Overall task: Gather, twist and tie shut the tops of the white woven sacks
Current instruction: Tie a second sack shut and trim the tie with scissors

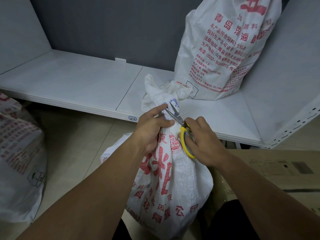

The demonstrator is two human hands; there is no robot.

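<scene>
Head view: white sack [173, 179] stands on floor in front of low shelf [86, 84], between our arms. We squeeze twisted neck tight with left hand [152, 130], pointing finger laid straight along it. Our right hand [202, 141] holds yellow scissors [180, 122], fingers curled round handles, blades open, tips right at neck. Risks, we think: blades so near pointing finger could nick it, or snip sack cloth. If our grip slips, twist unwinds.

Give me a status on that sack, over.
Left hand grips sack neck. Right hand holds scissors, blades open at the neck. Nothing blocks either hand.
</scene>
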